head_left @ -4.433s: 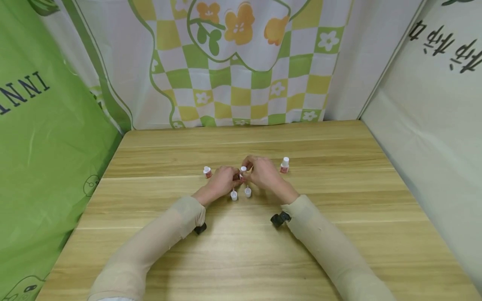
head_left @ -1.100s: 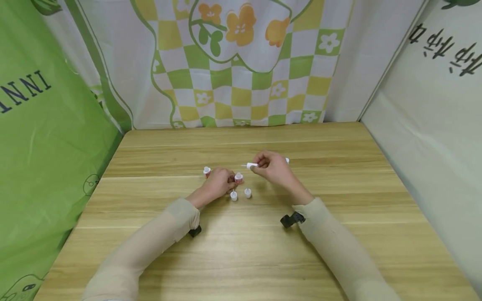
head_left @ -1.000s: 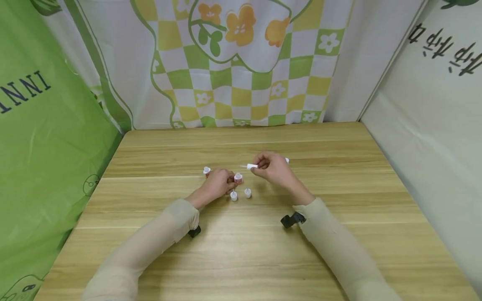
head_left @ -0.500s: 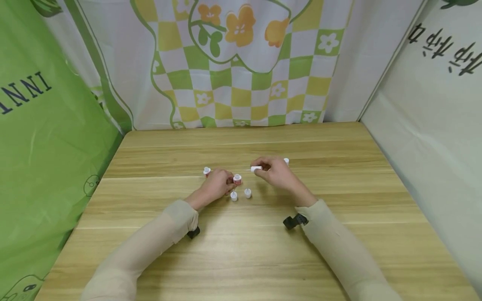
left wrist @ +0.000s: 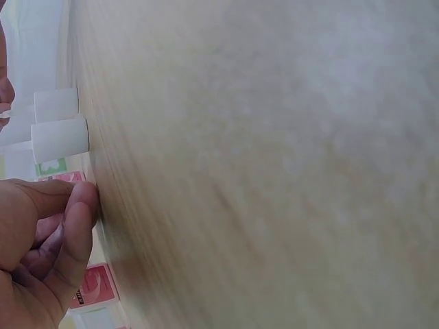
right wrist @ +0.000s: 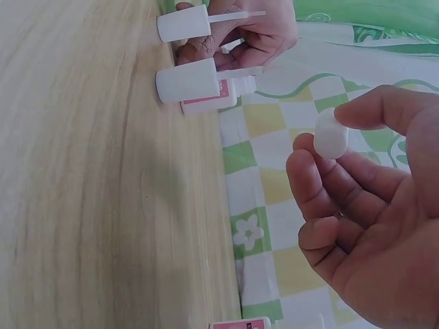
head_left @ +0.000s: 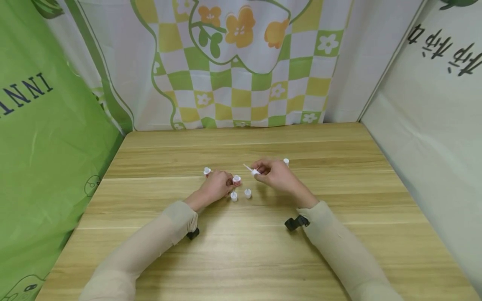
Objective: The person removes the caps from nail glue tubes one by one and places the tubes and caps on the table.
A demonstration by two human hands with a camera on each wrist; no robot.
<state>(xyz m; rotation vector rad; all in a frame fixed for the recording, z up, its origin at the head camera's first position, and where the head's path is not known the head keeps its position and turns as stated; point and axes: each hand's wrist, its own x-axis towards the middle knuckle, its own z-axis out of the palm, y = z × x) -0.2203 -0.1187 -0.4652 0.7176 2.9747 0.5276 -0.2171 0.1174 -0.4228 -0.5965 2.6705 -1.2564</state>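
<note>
My right hand (head_left: pixel 276 173) pinches a white brush cap (head_left: pixel 256 172) between thumb and fingers, raised above the table, its thin brush stem pointing up and left in the head view. From the right wrist view, that cap (right wrist: pixel 331 133) is seen end-on. With curled fingers, my left hand (head_left: pixel 216 186) holds a small white bottle (head_left: pixel 236 180) with a red label, standing uncapped on the table. In front of it, two more brush caps (head_left: pixel 234 196) stand on their tops, stems upward. Partly behind my left hand is another uncapped red-labelled bottle (head_left: pixel 207 171).
A capped bottle (head_left: pixel 286 161) stands beyond my right hand, mostly hidden by it. The wooden table (head_left: pixel 241 251) meets a checked floral curtain (head_left: pixel 241 96) at the back, with a green sheet (head_left: pixel 45 167) on the left and a white one (head_left: pixel 433 125) on the right.
The cap, first on the middle bottle between both hands, came off in my right hand. Since then its brush has swung from pointing left to up-left, and the left hand's bottle has shifted slightly left.
</note>
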